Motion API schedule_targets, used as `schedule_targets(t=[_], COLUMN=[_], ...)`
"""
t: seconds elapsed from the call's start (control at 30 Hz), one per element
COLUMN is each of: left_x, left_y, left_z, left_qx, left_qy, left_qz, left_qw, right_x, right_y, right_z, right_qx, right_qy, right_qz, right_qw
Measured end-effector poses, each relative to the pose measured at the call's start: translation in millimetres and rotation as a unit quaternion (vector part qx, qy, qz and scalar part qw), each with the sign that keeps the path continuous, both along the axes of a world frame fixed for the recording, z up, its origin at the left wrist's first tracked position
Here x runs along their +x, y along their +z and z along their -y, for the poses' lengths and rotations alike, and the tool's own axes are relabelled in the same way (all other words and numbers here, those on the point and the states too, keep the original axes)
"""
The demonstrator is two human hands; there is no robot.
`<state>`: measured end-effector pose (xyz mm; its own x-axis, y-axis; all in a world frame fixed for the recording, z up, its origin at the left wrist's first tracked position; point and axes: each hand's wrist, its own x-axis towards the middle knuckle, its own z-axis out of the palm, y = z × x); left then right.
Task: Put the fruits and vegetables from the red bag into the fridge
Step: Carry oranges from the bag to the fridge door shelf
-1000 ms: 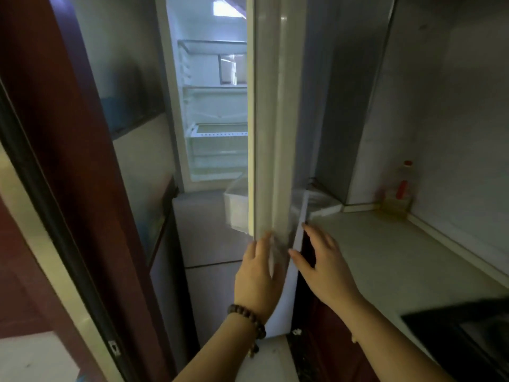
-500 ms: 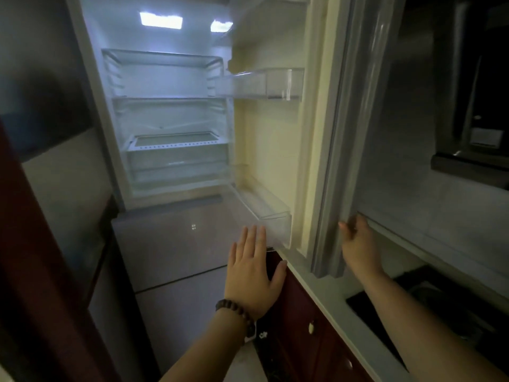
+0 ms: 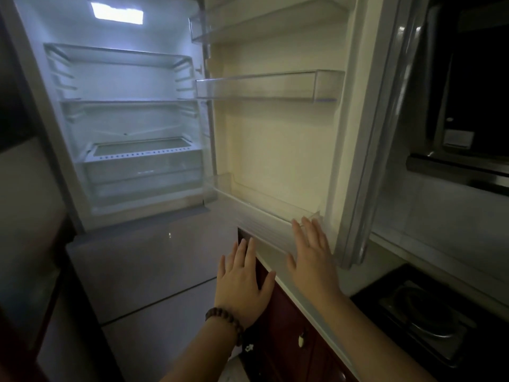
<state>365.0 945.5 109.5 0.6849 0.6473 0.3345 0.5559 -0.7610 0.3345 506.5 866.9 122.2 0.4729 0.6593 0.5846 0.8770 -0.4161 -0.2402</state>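
Observation:
The fridge [image 3: 124, 128] stands lit and open in front of me, its glass shelves and clear crisper drawer [image 3: 143, 166] bare. The fridge door [image 3: 278, 139] is swung wide to the right, showing its clear bins. My left hand [image 3: 243, 282], with a bead bracelet on the wrist, is held flat with fingers straight, below the door's lower edge. My right hand [image 3: 312, 257] is also flat, its fingertips at the bottom door bin [image 3: 264, 202]. Neither hand holds anything. No red bag, fruit or vegetables are in view.
Closed grey freezer drawers [image 3: 154, 260] sit below the open compartment. A white counter edge [image 3: 311, 301] over dark red cabinets [image 3: 286, 332] runs to the right, with a black gas hob [image 3: 429, 321] on it. A dark range hood [image 3: 468, 128] hangs at upper right.
The fridge door has swung from nearly edge-on to fully open on the right. My right hand left the door's outer edge and now lies at the bottom door bin.

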Motion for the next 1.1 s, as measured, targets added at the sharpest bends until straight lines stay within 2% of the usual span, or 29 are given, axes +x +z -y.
schedule_targets(t=[0.37, 0.7, 1.1], left_x=[16.9, 23.2, 35.0], left_y=[0.2, 9.7, 14.9], left_z=[-23.3, -27.1, -20.0], left_qx=[-0.005, 0.015, 0.019], left_qy=[-0.026, -0.037, -0.062], left_qz=[-0.036, -0.023, -0.005], left_qw=[0.999, 0.999, 0.998], right_x=[62.0, 63.2, 69.1], right_y=[10.9, 7.8, 19.1], right_z=[2.5, -6.1, 9.1], right_qx=[-0.049, -0.04, -0.141], right_qy=[-0.106, -0.129, -0.102], right_qz=[-0.013, -0.009, -0.049], right_qw=[0.993, 0.991, 0.983])
